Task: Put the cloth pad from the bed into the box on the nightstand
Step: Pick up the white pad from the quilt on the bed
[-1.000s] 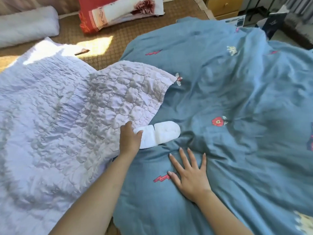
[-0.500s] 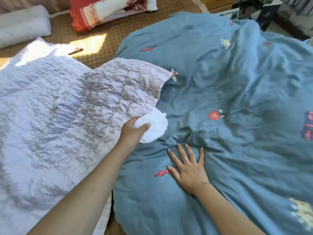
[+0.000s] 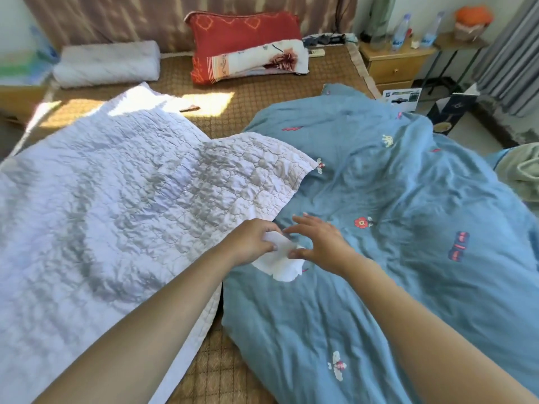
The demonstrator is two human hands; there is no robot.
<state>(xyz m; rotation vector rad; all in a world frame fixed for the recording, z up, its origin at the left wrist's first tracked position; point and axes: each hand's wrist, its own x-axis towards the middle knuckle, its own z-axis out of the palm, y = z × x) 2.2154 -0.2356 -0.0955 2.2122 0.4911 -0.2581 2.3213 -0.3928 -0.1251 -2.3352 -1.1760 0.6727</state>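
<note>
The white cloth pad [image 3: 281, 265] hangs a little above the blue quilt [image 3: 393, 199], near the middle of the view. My left hand [image 3: 250, 240] is shut on its upper left end. My right hand [image 3: 320, 243] is beside it with fingers spread; its thumb touches the pad's right edge. The hands hide part of the pad. The wooden nightstand [image 3: 392, 64] stands at the far right of the bed head, with bottles [image 3: 401, 32] on top. I cannot make out a box on it.
A white quilted blanket [image 3: 102, 214] covers the left of the bed. A red pillow [image 3: 242, 36] and a white roll [image 3: 108, 62] lie at the head. Cardboard boxes [image 3: 404, 99] stand on the floor by the nightstand. A small side table [image 3: 463, 42] holds an orange object.
My left hand picked the pad up off the quilt and drew it nearer. My right hand lifted from the quilt and came up to the pad. The view tilted up toward the bed head.
</note>
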